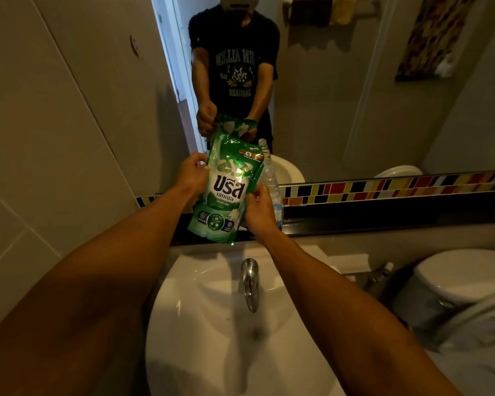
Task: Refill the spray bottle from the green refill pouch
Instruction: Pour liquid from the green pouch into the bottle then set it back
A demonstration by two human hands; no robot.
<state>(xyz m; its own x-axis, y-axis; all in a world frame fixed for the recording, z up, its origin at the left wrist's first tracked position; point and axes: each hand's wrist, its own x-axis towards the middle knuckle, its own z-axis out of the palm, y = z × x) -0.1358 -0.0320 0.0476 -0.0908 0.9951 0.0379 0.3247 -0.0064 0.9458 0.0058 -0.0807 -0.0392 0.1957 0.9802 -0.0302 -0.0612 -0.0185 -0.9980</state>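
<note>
I hold the green refill pouch upright above the back of the sink, its printed front facing me. My left hand grips its upper left edge. My right hand grips its lower right side. Behind the pouch and my right hand stands a clear plastic bottle on the dark ledge, its neck open with no spray head on it. Most of the bottle is hidden by the pouch and my hand.
A white sink with a chrome tap lies below my arms. A mirror fills the wall ahead above a coloured tile strip. A white toilet stands at the right. A tiled wall closes the left.
</note>
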